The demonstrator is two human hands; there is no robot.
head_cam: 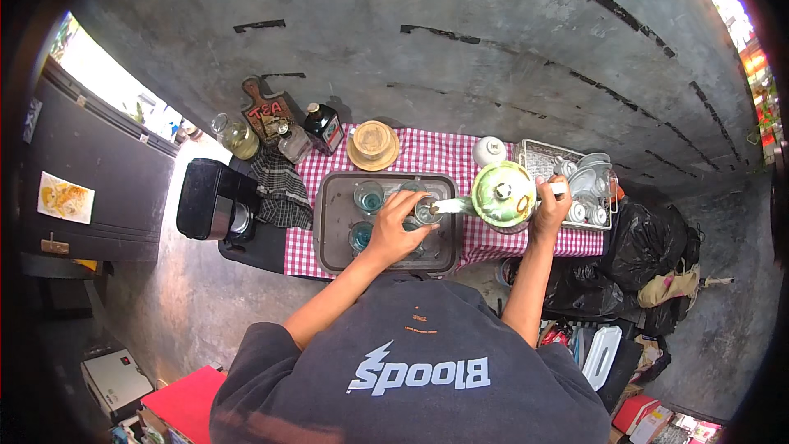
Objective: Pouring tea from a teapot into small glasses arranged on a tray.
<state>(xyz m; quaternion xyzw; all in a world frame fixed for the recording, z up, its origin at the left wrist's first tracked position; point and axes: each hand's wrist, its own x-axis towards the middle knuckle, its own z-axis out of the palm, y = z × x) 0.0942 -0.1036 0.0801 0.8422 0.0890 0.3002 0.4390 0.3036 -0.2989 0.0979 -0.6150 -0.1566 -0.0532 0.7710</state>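
A green and cream enamel teapot [502, 194] hangs above the table, held by its handle in my right hand [550, 213]. Its spout reaches left over the mouth of a clear drinking glass [426, 211]. My left hand [394, 231] has fingers and thumb around that glass; I cannot tell whether liquid is flowing. Below lies a dark rectangular serving tray [330, 243]. On it stand several more glasses, with one bluish glass [370, 198] at the back left and another glass [362, 237] in front. My left hand partly hides those on the right.
The tray lies on a red-and-white checked tablecloth [425, 139]. A wooden-lidded cup [372, 140], dark bottle [324, 128] and upturned white bowl [490, 151] stand behind. At the right is a dish rack [542, 157] with glassware; at the left, a black coffee machine [212, 200]. Black plastic bags [647, 246] sit beyond.
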